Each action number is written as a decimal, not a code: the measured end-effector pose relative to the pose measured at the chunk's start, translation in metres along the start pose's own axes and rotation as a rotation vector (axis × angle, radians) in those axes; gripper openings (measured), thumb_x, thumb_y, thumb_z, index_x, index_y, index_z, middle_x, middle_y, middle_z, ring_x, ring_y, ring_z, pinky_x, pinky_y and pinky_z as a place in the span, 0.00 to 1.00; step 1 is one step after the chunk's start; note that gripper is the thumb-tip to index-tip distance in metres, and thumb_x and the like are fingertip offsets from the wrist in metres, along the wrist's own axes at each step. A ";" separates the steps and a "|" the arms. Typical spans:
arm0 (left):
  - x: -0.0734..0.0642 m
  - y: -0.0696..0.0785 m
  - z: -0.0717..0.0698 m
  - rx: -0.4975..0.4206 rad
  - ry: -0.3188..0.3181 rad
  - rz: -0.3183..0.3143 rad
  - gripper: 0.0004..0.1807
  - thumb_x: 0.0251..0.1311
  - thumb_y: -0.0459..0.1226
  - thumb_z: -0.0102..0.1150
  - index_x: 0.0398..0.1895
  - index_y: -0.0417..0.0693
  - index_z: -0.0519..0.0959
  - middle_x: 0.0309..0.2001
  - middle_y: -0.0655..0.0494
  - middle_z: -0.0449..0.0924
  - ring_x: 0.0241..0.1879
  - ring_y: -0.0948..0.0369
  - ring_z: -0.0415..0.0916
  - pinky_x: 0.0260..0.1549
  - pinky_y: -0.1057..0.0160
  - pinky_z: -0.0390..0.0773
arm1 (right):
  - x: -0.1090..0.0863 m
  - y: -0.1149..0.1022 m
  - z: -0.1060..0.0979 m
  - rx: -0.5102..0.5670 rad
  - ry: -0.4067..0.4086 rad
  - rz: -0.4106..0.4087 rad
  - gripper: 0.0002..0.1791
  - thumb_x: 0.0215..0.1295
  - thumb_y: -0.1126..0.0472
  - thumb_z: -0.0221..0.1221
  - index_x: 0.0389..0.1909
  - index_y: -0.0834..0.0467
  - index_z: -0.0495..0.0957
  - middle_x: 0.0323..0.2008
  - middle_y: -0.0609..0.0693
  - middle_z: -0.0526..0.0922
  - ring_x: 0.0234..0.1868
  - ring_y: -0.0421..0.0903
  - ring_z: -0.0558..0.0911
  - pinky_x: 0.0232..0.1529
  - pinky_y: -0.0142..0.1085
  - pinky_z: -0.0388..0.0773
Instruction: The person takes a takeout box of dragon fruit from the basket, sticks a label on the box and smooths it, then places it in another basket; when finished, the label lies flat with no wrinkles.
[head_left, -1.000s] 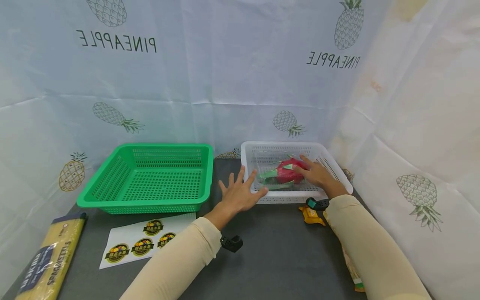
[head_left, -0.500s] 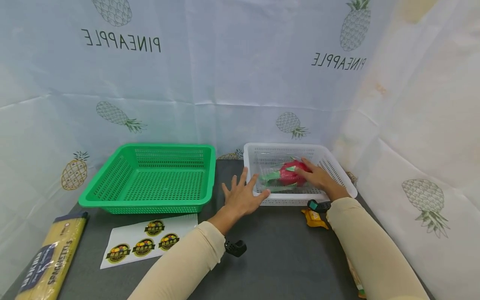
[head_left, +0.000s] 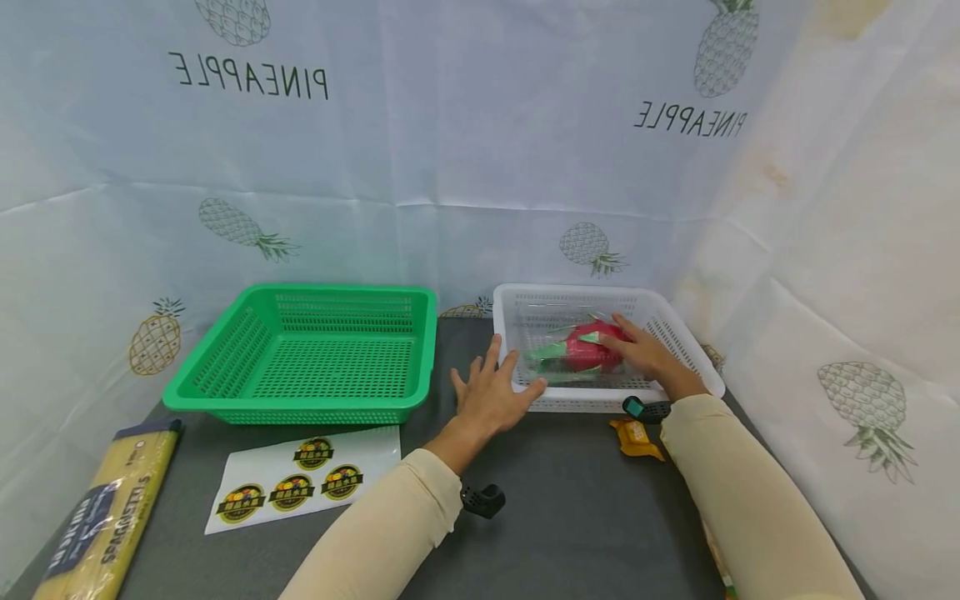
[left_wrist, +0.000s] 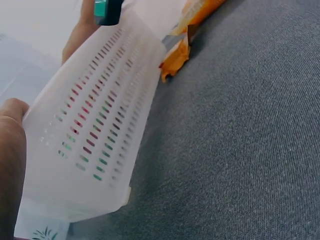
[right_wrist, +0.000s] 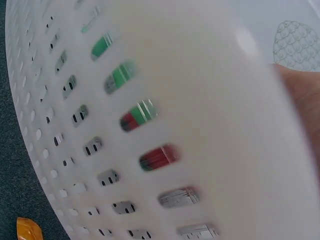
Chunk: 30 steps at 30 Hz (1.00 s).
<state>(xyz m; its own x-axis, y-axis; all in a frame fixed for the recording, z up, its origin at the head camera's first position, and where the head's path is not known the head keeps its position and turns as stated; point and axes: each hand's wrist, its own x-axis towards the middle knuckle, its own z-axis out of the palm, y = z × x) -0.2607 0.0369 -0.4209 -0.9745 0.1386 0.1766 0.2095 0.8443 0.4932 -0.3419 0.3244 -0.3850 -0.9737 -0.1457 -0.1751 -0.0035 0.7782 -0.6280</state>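
Note:
A red dragon fruit (head_left: 587, 350) with green leaf tips lies in clear plastic inside the white basket (head_left: 600, 397). My right hand (head_left: 651, 357) reaches over the basket's right front side and grips the fruit's right end, thumb toward me and fingers behind. In the right wrist view the basket wall (right_wrist: 215, 100) hides most of that hand; red and green show through its slots. My left hand (head_left: 489, 397) is spread wide at the basket's left front corner, its thumb right at the rim. The left wrist view shows part of this hand (left_wrist: 11, 135) beside the slotted wall.
A larger green basket (head_left: 307, 417) stands to the left. Before it lies a white sheet (head_left: 315, 487) with several round fruit stickers. A spaghetti pack (head_left: 112, 508) lies far left, an orange wrapped packet (head_left: 636, 437) by the right forearm. Pineapple-print cloth (head_left: 480, 150) surrounds the table.
The whole scene has shifted slightly to the right in the head view. Both hands keep nearly the same places at the white basket, and the dragon fruit stays inside it.

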 end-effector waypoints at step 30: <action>-0.001 0.001 0.001 -0.046 0.004 0.002 0.42 0.59 0.68 0.45 0.73 0.59 0.62 0.77 0.60 0.39 0.68 0.45 0.56 0.59 0.28 0.39 | 0.004 -0.001 0.005 0.312 -0.039 0.055 0.47 0.68 0.38 0.52 0.78 0.45 0.37 0.72 0.68 0.43 0.67 0.73 0.51 0.49 0.67 0.67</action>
<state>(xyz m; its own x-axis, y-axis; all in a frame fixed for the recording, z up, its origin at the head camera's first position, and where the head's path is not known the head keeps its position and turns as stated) -0.2596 0.0377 -0.4215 -0.9738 0.1378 0.1808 0.2146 0.8195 0.5314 -0.3449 0.3202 -0.3893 -0.9610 -0.1370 -0.2404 0.1246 0.5615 -0.8180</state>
